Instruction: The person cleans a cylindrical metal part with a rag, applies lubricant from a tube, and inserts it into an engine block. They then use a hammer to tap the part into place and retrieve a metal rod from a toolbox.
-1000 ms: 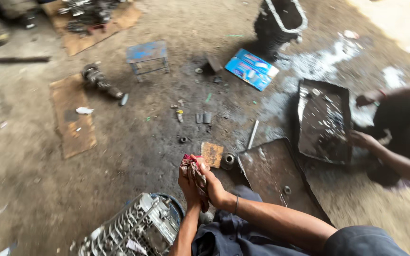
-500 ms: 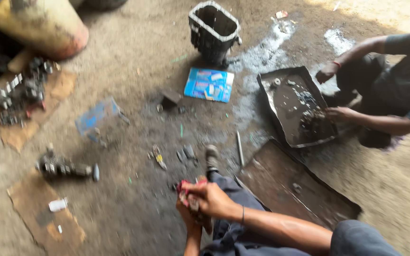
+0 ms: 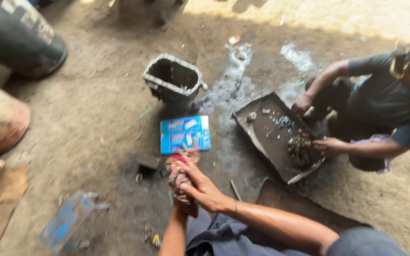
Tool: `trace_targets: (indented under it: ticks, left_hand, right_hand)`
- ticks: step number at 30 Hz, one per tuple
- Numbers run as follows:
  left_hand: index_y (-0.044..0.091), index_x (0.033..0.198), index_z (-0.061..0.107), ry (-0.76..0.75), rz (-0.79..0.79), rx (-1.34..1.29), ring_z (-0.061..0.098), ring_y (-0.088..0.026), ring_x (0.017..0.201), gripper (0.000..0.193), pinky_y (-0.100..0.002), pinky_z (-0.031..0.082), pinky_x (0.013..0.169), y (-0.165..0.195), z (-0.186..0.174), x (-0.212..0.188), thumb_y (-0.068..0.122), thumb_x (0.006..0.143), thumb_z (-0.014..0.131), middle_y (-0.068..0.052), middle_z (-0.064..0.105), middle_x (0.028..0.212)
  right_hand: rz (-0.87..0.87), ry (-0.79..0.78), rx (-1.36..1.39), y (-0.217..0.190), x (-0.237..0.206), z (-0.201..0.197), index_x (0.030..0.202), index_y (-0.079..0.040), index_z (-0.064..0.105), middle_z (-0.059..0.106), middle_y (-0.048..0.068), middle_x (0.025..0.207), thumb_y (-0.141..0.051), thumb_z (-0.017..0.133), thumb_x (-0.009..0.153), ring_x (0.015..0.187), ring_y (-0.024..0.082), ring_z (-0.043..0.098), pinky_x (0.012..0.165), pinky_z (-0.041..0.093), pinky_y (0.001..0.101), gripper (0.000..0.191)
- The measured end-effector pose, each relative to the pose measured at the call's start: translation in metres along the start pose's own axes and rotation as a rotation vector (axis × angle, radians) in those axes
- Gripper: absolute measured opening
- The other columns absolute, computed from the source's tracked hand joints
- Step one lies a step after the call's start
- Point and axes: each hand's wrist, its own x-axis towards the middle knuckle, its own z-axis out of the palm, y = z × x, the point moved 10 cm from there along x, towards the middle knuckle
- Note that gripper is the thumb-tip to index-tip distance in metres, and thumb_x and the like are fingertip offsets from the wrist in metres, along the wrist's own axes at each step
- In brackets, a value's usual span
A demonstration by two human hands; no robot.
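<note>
both of the person's hands are closed together around a dirty red and grey rag [image 3: 179, 176], fingers wrapped tight on it: the right hand [image 3: 204, 188] lies over the top, the left hand [image 3: 182, 198] grips from underneath, mostly hidden by the cloth. the rag is bunched between the palms, held above the dirt floor [image 3: 96, 118] in front of the person's knees; whether anything sits inside the wad cannot be told. compared with the earlier views, the hands are clasped on the rag in the same way, so the rubbing seems unchanged, but the head has swung and the surroundings have shifted. just beyond the fingertips now lies a flat blue packet [image 3: 185, 134], and past that an open grey metal housing [image 3: 174, 80]. to the left of the fingers, near the floor, is a blue scrap [image 3: 67, 220]. to the right of the fingers, well apart, a dark metal tray [image 3: 276, 137] holds small parts, and another person's hands [image 3: 326, 145] work in it. a dark drum [image 3: 20, 38] stands at far left.
</note>
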Motion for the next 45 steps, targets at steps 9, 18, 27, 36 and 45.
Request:
trace_targets:
  ticks: [9,18,27,36,45]
  left_hand:
    - [0.012,0.158,0.03,-0.383,-0.695,-1.811,0.039,-0.022,0.152,0.097,-0.037,0.025,0.127,-0.057,0.203,0.246,0.08,0.089,0.035,-0.01,0.038,0.164]
    - [0.012,0.162,0.028,-0.226,-0.799,-2.379,0.036,-0.033,0.149,0.099,-0.046,0.029,0.122,-0.231,0.281,0.555,0.082,0.092,0.033,-0.02,0.033,0.165]
    - [0.003,0.155,0.037,-0.272,-0.475,-1.885,0.041,-0.024,0.147,0.067,-0.037,0.028,0.126,-0.22,0.445,0.732,0.05,0.111,0.053,-0.014,0.042,0.158]
    - [0.004,0.132,0.058,-0.079,-0.791,-1.475,0.065,-0.02,0.112,0.041,-0.036,0.052,0.098,-0.318,0.669,0.95,0.023,0.097,0.066,-0.01,0.067,0.123]
    - [0.001,0.112,0.074,0.022,-0.582,-1.076,0.072,-0.018,0.093,0.029,-0.031,0.056,0.083,-0.337,0.758,1.235,0.022,0.096,0.062,-0.008,0.079,0.101]
  right_hand:
    - [0.153,0.839,-0.138,0.155,0.161,-0.299,0.104,0.0,0.067,0.073,0.009,0.104,-0.01,0.054,0.098,0.097,0.021,0.07,0.088,0.059,0.0334,0.017]
    - [0.277,1.027,0.283,0.202,0.333,-0.498,0.129,-0.004,0.058,0.066,0.009,0.115,-0.017,0.044,0.102,0.094,0.018,0.067,0.077,0.057,0.0366,0.033]
    - [0.183,0.985,-0.354,0.231,0.482,-0.604,0.146,0.003,0.05,0.056,0.016,0.147,-0.026,0.047,0.107,0.136,0.027,0.052,0.115,0.038,0.0366,0.049]
    - [0.545,0.89,0.668,0.466,0.628,-0.843,0.146,-0.004,0.051,0.067,0.011,0.135,-0.043,0.033,0.105,0.119,0.023,0.067,0.099,0.052,0.0327,0.06]
    - [0.398,0.127,0.655,0.383,0.811,-1.087,0.135,-0.003,0.057,0.07,0.009,0.108,-0.036,0.052,0.105,0.092,0.017,0.065,0.077,0.05,0.0304,0.045]
